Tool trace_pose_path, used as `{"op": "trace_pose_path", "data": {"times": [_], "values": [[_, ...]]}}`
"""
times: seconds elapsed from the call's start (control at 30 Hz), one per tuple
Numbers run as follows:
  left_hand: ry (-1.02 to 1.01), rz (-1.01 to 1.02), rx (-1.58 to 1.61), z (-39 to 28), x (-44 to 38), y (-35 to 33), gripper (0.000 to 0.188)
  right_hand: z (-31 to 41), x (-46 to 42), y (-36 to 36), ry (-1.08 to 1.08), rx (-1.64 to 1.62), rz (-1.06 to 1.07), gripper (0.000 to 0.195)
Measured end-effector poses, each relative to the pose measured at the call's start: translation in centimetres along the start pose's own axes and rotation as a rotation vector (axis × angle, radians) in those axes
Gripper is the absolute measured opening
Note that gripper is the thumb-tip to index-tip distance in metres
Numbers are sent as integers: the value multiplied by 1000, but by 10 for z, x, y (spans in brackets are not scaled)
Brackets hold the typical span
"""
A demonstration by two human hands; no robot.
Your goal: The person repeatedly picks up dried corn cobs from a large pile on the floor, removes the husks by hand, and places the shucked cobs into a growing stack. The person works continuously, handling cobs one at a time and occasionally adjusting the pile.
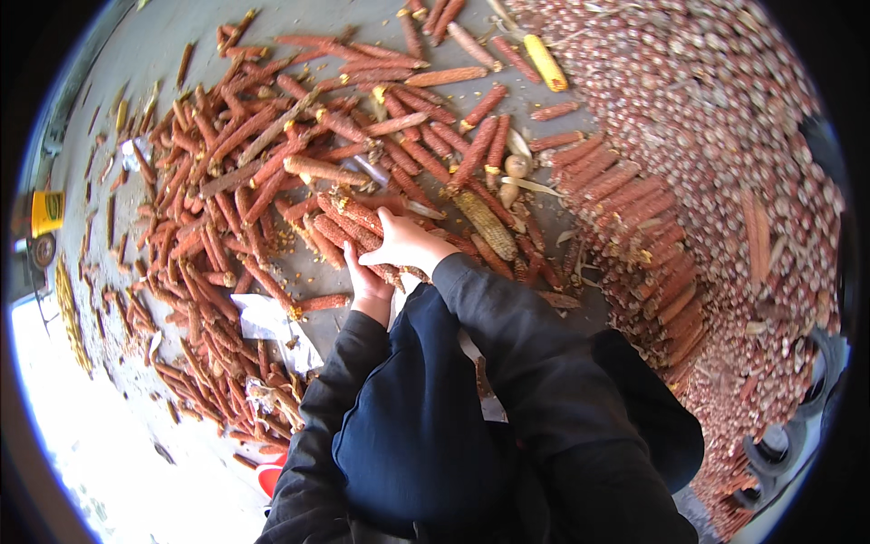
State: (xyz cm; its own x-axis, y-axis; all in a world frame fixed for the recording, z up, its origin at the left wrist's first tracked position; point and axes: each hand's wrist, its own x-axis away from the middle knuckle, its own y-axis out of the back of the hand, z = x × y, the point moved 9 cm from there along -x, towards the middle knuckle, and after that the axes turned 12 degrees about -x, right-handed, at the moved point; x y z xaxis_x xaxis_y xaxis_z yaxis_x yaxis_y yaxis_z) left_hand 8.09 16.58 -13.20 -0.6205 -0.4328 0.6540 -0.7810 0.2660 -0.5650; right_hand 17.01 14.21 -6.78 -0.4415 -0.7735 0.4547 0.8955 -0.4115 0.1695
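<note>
Between my two hands is a small bundle of reddish bare corn cobs (348, 223). My left hand (369, 280) cups the bundle from the lower left, its fingers partly hidden. My right hand (408, 243) lies over the cobs from the right, thumb and fingers around them. Beneath and beyond the hands, a loose heap of red cobs (224, 156) covers the grey floor. An ear with pale kernels (486, 224) lies right of my right hand. Off to the right, cobs are laid side by side in a stacked row (632, 204).
A large spread of shelled cobs or husky pieces (693, 88) fills the right side. A yellow ear of corn (545, 62) lies at its edge. Clear plastic (262, 316) lies left of my left hand. Tyres (775, 449) stand lower right; a yellow container (47, 213) is far left.
</note>
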Motion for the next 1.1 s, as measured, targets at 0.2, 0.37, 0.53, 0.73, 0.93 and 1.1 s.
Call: {"op": "trace_pose_path", "data": {"times": [0.2,0.37,0.53,0.73,0.93,1.1], "values": [[46,381,-146,2,34,-115,62,60,87,90,286,-207,-287,73],[59,831,-289,9,111,-254,59,124,209,182,429,-45,-550,79],[78,1206,-328,13,236,-372,45,185,344,226,647,-136,-637,52],[201,1391,-411,69,359,-434,48,187,498,259,713,-256,-971,31],[348,1514,-462,162,450,-446,49,140,623,265,679,-329,-1150,33],[470,1474,-443,258,512,-422,52,80,715,252,469,-245,-1220,36]]}}
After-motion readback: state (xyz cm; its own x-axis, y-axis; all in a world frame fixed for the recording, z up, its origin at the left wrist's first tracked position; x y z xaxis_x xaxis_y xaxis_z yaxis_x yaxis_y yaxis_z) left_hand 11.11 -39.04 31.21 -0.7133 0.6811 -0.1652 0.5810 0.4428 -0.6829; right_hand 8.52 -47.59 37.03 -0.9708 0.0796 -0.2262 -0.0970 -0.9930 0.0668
